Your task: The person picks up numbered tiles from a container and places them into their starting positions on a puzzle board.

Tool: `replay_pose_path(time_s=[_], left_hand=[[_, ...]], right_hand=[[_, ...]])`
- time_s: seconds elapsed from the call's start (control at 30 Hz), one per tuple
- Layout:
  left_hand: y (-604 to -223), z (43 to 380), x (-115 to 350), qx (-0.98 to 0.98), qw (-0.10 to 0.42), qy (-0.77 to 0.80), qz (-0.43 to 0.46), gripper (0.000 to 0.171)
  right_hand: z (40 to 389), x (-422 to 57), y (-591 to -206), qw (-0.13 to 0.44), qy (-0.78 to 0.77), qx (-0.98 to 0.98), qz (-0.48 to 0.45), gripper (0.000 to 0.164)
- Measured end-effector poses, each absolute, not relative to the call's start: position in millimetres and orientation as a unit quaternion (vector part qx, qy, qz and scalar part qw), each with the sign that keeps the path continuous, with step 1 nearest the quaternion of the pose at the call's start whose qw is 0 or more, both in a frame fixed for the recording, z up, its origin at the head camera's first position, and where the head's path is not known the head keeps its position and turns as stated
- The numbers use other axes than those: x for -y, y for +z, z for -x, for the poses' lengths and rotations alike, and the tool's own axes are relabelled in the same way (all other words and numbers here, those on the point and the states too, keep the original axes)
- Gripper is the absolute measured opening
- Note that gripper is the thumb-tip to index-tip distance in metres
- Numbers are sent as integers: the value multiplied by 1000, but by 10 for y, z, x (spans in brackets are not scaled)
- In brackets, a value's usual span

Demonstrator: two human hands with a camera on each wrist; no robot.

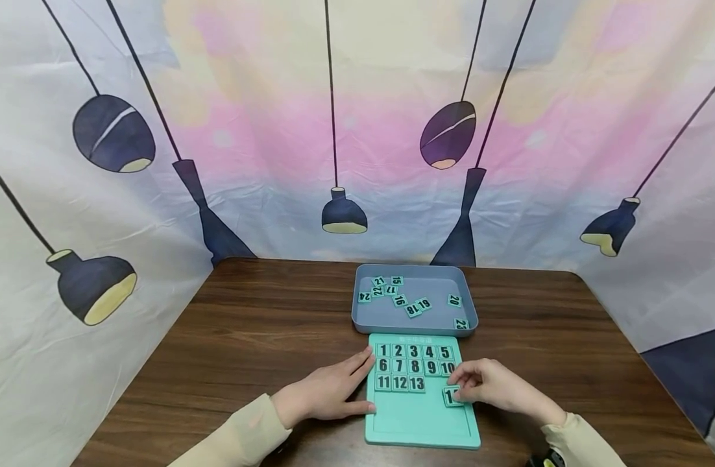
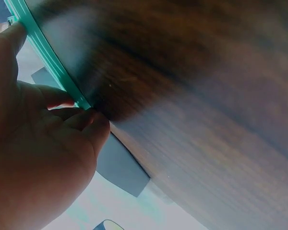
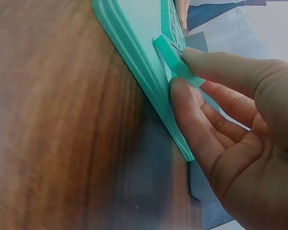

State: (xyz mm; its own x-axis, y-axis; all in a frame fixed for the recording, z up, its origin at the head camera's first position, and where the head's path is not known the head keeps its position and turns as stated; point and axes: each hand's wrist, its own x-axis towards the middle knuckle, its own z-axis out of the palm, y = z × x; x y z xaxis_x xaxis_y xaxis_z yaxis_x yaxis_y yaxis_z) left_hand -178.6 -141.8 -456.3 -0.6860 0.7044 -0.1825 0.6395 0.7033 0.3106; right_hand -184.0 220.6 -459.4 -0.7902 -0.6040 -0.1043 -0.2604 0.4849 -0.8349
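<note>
Our right grip (image 1: 497,388) pinches a numbered tile (image 1: 448,396) below tile 10 (image 1: 446,368), a gap rightward of tile 13 (image 1: 416,384); our straight-fingered left grip (image 1: 331,390) touches the board (image 1: 416,421).

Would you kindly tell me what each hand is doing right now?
Left hand: open, touching the left edge of the green number board.
Right hand: closed, pinching a green number tile, digits partly covered.

Nos. in view

Board (image 1: 416,428): set tiles (image 1: 399,366) w/ 1–5 top row, 6–10 2nd, 11–13 3rd. Held tile (image 1: 449,397) in R hand (image 1: 500,387): "1" visible, rest covered. Tray (image 1: 383,319): loose tiles (image 1: 413,311), nos. 15–24, various angles. Lettering (image 1: 414,340) atop board too faint.
</note>
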Motion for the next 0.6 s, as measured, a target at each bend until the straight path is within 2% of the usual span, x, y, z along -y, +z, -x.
replay_pose_path(time_s=[0.4, 0.6], left_hand=[[-4547, 1764, 1416, -913, 146, 109, -366, 85], [-4549, 1773, 1418, -913, 145, 108, -367, 86]], right_hand=[[1734, -2060, -4649, 100, -382, -890, 230, 15], [1709, -2048, -4620, 112, -357, -892, 253, 23]])
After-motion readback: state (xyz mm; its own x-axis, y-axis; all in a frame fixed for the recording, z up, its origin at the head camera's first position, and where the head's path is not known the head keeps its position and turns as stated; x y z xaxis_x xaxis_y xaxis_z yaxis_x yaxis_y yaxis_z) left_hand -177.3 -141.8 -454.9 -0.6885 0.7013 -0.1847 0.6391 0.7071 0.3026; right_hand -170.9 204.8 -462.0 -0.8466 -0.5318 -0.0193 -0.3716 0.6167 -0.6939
